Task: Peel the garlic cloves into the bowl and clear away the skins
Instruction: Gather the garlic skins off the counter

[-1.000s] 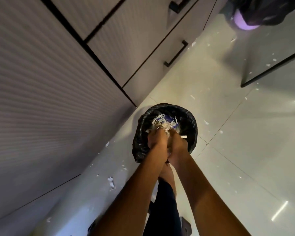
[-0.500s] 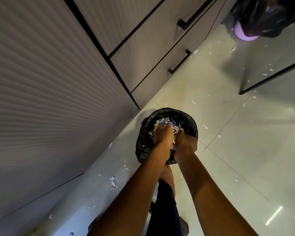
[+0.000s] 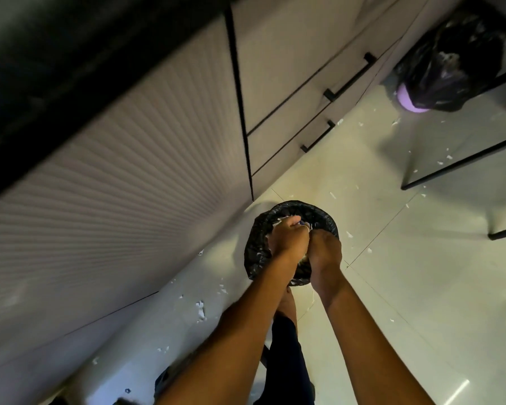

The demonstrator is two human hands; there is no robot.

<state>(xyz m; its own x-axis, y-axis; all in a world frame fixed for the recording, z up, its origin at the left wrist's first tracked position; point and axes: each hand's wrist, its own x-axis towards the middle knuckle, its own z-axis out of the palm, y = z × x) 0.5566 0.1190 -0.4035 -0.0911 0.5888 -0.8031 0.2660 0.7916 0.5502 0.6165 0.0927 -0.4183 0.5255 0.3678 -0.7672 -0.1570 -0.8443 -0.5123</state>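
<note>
Bin (image 3: 319, 211) on the floor (image 3: 421, 273), near the cabinet (image 3: 114, 200)
The left hand (image 3: 288, 239) and right hand (image 3: 324, 248) touch over the bin's mouth. The cabinet is at its left, the drawers (image 3: 289, 92) behind, a second bin (image 3: 450, 62) far behind at the right. Skins (image 3: 200, 309) lie scattered around.

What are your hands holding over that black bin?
Left hand and right hand are curled together round pale garlic skins above the bin; just where they grip is hidden.

We record the left forearm (image 3: 246, 331) and right forearm (image 3: 371, 331) as bare up to the lower frame edge. The left hand (image 3: 288, 238) carries a thin, pale ring (image 3: 305, 228) on one finger, beside the right hand (image 3: 324, 249). One trouser leg (image 3: 287, 363) is dark navy and close-fitting, ending above a bare foot (image 3: 287, 302). Fabric detail is too blurred to tell.
</note>
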